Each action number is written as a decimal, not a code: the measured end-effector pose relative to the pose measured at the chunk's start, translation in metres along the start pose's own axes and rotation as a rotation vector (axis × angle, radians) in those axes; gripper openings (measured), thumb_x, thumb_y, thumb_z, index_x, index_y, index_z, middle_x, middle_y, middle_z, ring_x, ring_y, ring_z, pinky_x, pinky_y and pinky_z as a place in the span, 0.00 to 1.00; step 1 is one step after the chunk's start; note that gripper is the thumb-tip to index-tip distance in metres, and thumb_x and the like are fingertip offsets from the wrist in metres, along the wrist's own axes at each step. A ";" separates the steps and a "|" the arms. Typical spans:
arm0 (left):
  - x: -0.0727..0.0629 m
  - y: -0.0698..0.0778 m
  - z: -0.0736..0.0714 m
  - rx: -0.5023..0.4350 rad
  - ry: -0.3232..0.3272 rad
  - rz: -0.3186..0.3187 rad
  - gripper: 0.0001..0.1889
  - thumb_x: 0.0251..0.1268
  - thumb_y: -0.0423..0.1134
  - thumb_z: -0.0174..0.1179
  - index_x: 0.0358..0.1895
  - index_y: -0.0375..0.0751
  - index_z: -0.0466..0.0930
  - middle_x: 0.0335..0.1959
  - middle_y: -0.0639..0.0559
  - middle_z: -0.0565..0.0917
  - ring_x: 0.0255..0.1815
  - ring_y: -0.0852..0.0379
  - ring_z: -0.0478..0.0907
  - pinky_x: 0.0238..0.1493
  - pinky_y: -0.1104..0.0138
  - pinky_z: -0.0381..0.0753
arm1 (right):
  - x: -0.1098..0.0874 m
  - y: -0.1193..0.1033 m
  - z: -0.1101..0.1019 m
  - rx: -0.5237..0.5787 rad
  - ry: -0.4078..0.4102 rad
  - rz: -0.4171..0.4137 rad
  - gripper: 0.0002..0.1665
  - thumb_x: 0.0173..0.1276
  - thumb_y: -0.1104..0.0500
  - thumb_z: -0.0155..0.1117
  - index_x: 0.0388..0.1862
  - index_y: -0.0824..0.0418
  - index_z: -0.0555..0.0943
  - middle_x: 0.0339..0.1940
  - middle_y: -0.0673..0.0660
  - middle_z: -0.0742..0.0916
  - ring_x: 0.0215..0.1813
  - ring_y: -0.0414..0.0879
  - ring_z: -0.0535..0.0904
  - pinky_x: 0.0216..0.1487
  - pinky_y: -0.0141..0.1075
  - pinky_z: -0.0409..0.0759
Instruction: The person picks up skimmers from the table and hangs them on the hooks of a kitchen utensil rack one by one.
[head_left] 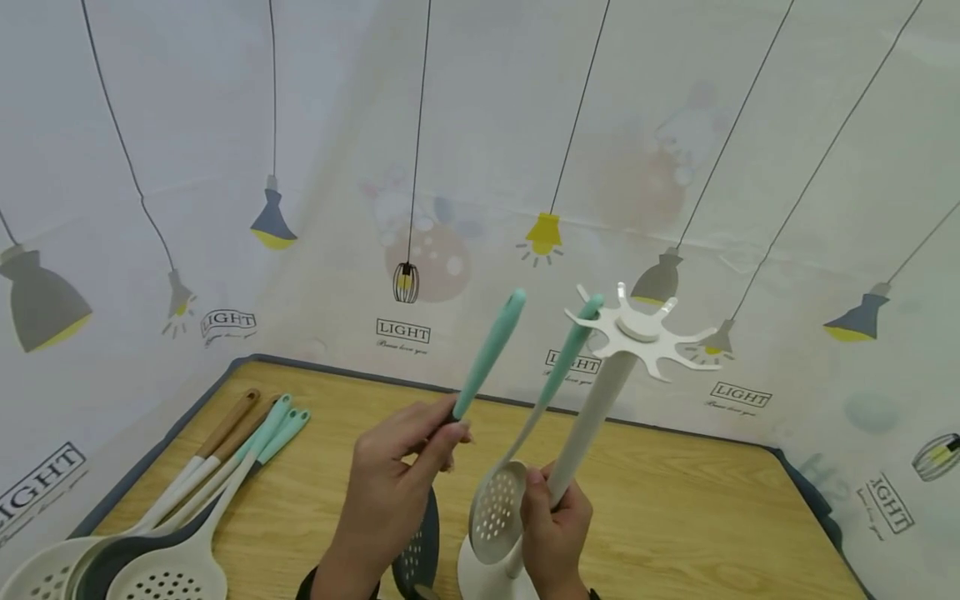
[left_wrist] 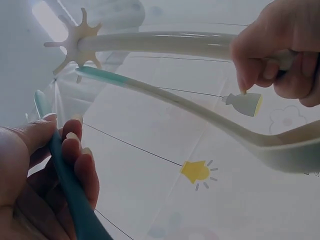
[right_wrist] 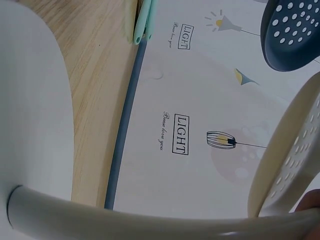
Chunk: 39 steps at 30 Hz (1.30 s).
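Observation:
My left hand (head_left: 393,475) pinches a dark skimmer by its mint handle (head_left: 489,354). The handle points up, and the perforated head (head_left: 422,546) hangs below the hand. My right hand (head_left: 557,529) grips the pole of a white utensil stand (head_left: 596,417), tilted to the right. At its top is a hook ring (head_left: 633,333) with several prongs. A cream skimmer (head_left: 498,508) with a mint handle hangs from one prong, its head beside my right thumb. In the right wrist view, the stand's round base (right_wrist: 35,110) and the dark skimmer's head (right_wrist: 295,32) show.
Several skimmers and ladles lie in a pile at the table's left, their perforated heads (head_left: 168,575) towards me and brown and mint handles (head_left: 276,421) pointing away. The wood-patterned table (head_left: 690,500) has a dark edge. A white backdrop (head_left: 480,125) printed with lamps stands behind it.

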<state>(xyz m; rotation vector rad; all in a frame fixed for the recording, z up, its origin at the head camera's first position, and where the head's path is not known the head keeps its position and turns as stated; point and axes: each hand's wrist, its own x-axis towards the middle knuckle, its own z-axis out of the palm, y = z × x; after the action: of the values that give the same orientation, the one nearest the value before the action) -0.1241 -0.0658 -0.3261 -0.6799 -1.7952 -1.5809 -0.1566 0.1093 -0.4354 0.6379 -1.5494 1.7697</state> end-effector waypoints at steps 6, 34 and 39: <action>-0.001 0.000 0.009 -0.038 -0.009 0.016 0.14 0.70 0.26 0.59 0.54 0.37 0.86 0.32 0.49 0.86 0.23 0.64 0.74 0.23 0.70 0.79 | -0.001 0.002 -0.001 -0.009 0.002 0.004 0.14 0.68 0.84 0.45 0.23 0.74 0.65 0.10 0.57 0.64 0.10 0.43 0.56 0.07 0.30 0.55; -0.002 0.003 0.024 -0.005 0.031 0.004 0.16 0.70 0.28 0.60 0.57 0.39 0.85 0.32 0.52 0.85 0.28 0.64 0.75 0.27 0.71 0.81 | -0.001 -0.001 0.000 -0.066 0.007 0.030 0.15 0.70 0.82 0.46 0.23 0.72 0.67 0.09 0.58 0.64 0.09 0.42 0.56 0.07 0.29 0.56; -0.001 0.002 0.026 -0.002 0.025 0.006 0.15 0.70 0.28 0.60 0.57 0.39 0.85 0.32 0.52 0.86 0.29 0.64 0.76 0.28 0.71 0.81 | 0.000 -0.003 0.000 -0.069 0.010 0.031 0.15 0.69 0.82 0.46 0.23 0.72 0.66 0.09 0.57 0.64 0.09 0.43 0.56 0.06 0.29 0.56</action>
<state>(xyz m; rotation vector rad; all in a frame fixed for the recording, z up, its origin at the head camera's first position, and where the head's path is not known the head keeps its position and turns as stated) -0.1248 -0.0402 -0.3274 -0.6632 -1.7715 -1.5809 -0.1549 0.1093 -0.4333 0.5740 -1.6142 1.7317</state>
